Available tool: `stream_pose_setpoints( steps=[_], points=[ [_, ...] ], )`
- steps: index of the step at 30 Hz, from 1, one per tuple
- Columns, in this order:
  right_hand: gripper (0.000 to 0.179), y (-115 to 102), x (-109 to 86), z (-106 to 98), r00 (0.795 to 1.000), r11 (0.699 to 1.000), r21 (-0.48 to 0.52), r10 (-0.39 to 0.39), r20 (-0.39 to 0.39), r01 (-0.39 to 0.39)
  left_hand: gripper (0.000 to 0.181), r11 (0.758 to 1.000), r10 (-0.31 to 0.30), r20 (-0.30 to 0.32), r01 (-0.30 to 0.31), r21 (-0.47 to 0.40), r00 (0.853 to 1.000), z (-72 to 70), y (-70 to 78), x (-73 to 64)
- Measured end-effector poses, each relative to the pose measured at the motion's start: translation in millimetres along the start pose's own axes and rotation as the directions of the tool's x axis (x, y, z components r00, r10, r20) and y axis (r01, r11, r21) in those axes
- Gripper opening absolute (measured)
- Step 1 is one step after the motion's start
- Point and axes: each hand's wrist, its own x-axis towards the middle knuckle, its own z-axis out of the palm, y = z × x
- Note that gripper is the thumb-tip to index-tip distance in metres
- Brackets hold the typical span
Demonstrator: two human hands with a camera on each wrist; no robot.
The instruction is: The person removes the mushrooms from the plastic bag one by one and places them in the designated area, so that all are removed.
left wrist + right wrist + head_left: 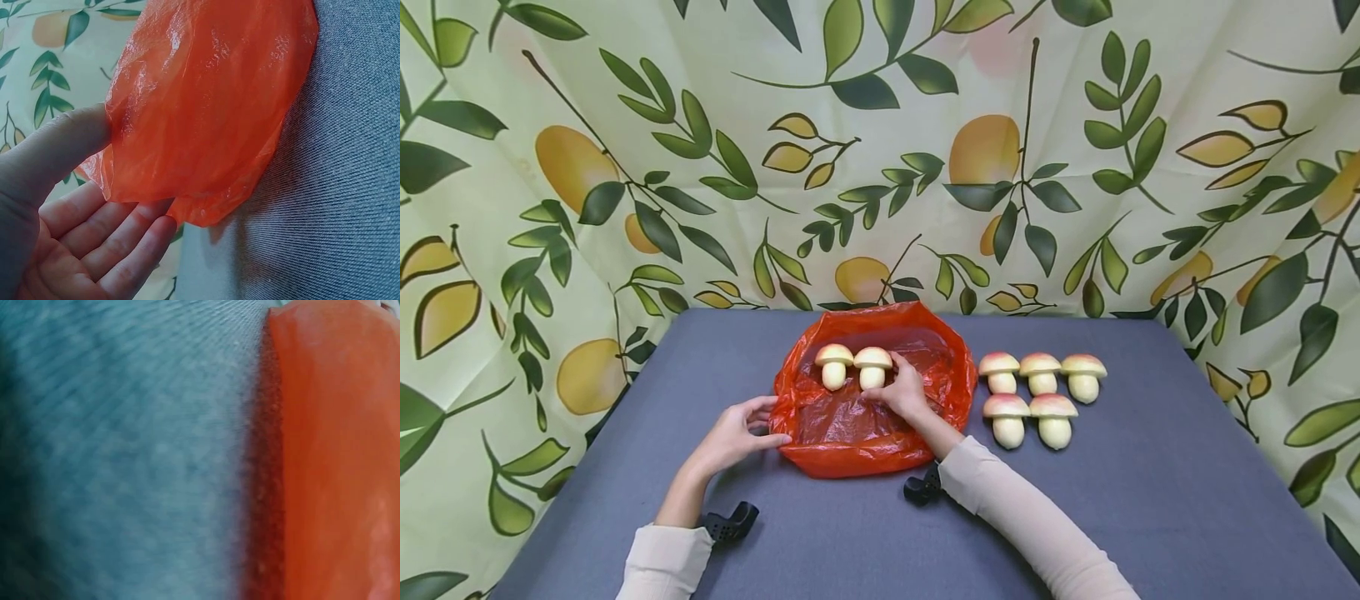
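A red plastic bag (pixel 850 462) lies with its mouth spread wide on the table. Two toy mushrooms with pale stems and yellow-red caps are inside it: a left mushroom (pixel 833 367) and a right mushroom (pixel 873 367). My right hand (pixel 906 392) reaches in over the bag's right side and holds the right mushroom between thumb and fingers. At the bag's left edge, my left hand (pixel 741 433) holds the rim, thumb toward the front. The left wrist view shows the left hand (pixel 81 244) at the red plastic, some fingertips hidden behind it. The right wrist view is blurred and shows no fingers.
Several more toy mushrooms (pixel 1042 375) stand in two rows right of the bag. A grey-blue cloth (pixel 1150 500) covers the table. Behind it hangs a leaf-and-fruit patterned curtain (pixel 880 200). Black wrist cameras (pixel 730 523) sit by both cuffs.
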Motion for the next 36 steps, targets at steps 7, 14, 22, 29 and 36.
stream_pose_setpoints(
  steps=[7,14,22,29,36],
  points=[
    [0.078,2,0.4,2,0.999,0.999,-0.026,-0.024,-0.03,0.024,0.064,1.0,0.009,-0.005,-0.009,0.011,1.0,0.3,-1.1,1.1],
    [0.075,2,1.3,1,1.0,1.0,0.031,0.004,-0.003,-0.004,0.063,1.0,0.02,-0.005,-0.02,0.008,1.0,0.2,3.4,-0.8],
    [0.073,0,0.0,-4,1.0,0.999,0.04,-0.024,-0.005,0.024,0.065,0.999,0.041,-0.003,-0.041,-0.001,0.999,-0.7,-0.2,-0.7],
    [0.074,-2,-0.7,-9,1.0,0.994,0.105,0.019,0.016,-0.021,0.068,0.998,0.063,-0.015,-0.063,-0.003,0.998,-0.3,-0.9,-1.1],
    [0.075,-3,-2.9,-15,0.999,0.994,0.102,0.03,0.037,-0.034,0.064,1.0,-0.002,0.002,0.002,-0.001,1.0,-0.1,1.6,0.3]
  ],
)
